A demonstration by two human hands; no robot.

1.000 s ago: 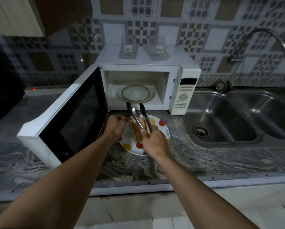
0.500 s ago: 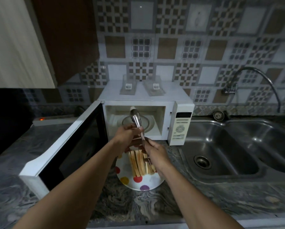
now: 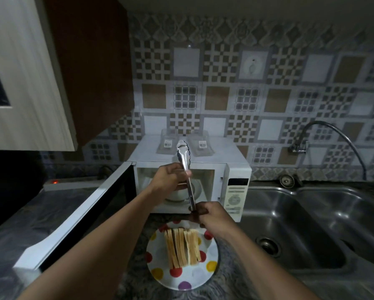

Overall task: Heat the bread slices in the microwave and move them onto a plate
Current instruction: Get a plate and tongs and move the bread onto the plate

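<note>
Several bread slices (image 3: 182, 247) stand on edge in a row on a white plate with coloured dots (image 3: 160, 265), on the counter in front of the white microwave (image 3: 236, 191). The microwave door (image 3: 73, 219) hangs open to the left; a glass turntable shows inside. Metal tongs (image 3: 185, 167) point upward, their tips closed together with nothing between them. My right hand (image 3: 207, 215) grips the tongs' handle end just above the plate. My left hand (image 3: 171, 176) holds the tongs' middle, in front of the microwave opening.
A double steel sink (image 3: 311, 224) with a curved tap (image 3: 333, 137) lies to the right. Two clear plastic containers (image 3: 201, 146) sit on the microwave top. A power strip with a red light (image 3: 69, 182) lies at the back left. An upper cabinet (image 3: 25, 72) hangs at the left.
Both hands lifted the tongs from the plate up to the microwave opening, tips now pointing up and closed. The bread stays on the plate. The camera tilted upward.
</note>
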